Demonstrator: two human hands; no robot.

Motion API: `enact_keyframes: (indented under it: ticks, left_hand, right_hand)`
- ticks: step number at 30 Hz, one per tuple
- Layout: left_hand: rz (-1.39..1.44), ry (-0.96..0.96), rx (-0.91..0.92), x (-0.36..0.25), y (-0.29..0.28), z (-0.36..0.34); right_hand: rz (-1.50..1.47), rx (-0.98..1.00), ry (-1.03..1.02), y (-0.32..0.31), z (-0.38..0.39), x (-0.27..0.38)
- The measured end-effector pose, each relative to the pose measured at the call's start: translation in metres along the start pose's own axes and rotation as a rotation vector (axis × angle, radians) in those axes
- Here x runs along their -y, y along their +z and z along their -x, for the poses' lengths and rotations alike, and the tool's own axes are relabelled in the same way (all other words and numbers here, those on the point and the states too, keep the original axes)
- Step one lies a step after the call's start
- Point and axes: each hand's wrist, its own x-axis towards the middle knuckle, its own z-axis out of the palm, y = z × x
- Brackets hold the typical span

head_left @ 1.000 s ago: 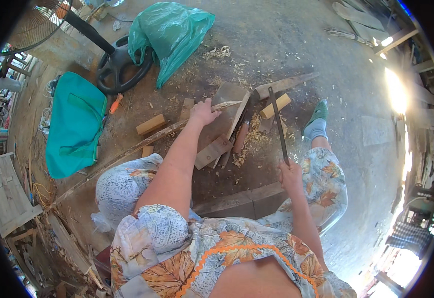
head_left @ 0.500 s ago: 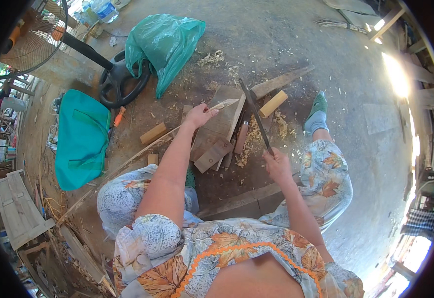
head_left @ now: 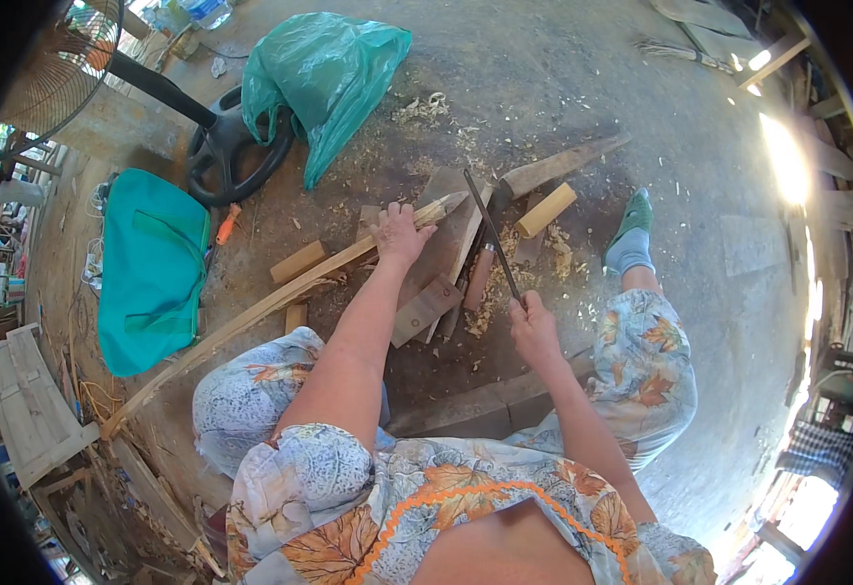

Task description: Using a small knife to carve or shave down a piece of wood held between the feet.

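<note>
My left hand lies over a long pale wooden strip, its fingers over the far edge and its thumb spread to the right. The strip's pointed, whittled end rests above a brown board. In my right hand is a long, thin dark metal bar, like a file, gripped at its near end and slanting away to the left. Its far end is close to the strip's tip, apparently just apart from it. Beneath it lie a wooden-handled tool and a hammer-like tool with a broad wooden handle.
Wood blocks and shavings lie about on the floor. Farther left are a green plastic bag, a teal bag, an orange-handled tool and a standing fan's base. My foot is at the right.
The strip has turned to show a broader face, and my left hand has moved right and now lies flatter over it. My right hand has shifted slightly left with the bar.
</note>
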Motion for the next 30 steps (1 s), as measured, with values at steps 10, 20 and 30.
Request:
enact_keyframes:
  ticks: [10,20,30]
  left_hand:
    - [0.01,-0.049,0.138,-0.014,0.0,-0.002]
    - [-0.012,-0.025,0.072,-0.008,0.013,0.002]
    - [-0.01,-0.02,0.144,-0.005,0.007,-0.002]
  right_hand:
    - [0.299,-0.078,-0.172,0.052,-0.076,-0.021]
    - [0.396,-0.064,-0.206,0.079,-0.1,-0.037]
    - [0.438,-0.039,-0.139,0.078,-0.097,-0.027]
